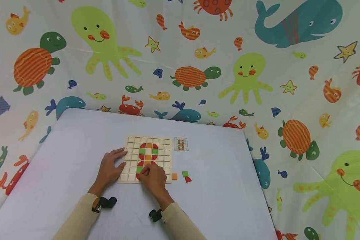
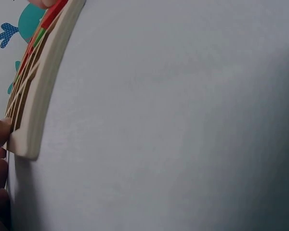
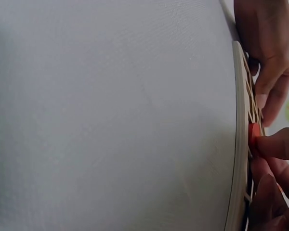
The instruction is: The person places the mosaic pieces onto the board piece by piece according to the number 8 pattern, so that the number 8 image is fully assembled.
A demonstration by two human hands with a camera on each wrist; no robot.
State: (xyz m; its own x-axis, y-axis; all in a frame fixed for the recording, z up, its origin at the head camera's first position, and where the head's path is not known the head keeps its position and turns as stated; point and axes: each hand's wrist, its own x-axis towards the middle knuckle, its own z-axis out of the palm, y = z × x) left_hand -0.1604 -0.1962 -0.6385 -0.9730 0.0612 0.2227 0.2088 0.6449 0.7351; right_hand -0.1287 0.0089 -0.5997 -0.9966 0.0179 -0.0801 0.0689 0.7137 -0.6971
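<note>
A wooden grid board [image 1: 124,173] lies on the table, with red, green and orange pieces set in its middle columns. At the board's left edge rests my left hand [image 1: 109,168], thumb and fingers apart and touching the rim. My right hand [image 1: 154,176] is over the board's near part, its fingertips pinching a red rounded piece [image 1: 138,176] in the row nearest me. The right wrist view shows that red piece [image 3: 254,137] at the fingertips, beside the board's near rim. My right hand hides some squares next to it.
Right of the board lie an orange square [image 1: 174,176], a green square [image 1: 185,173] and a red quarter-round piece [image 1: 188,179]. A small pattern card [image 1: 181,144] sits near the board's far right corner. A printed sea-animal curtain [image 1: 168,53] hangs behind the white table [image 1: 222,193].
</note>
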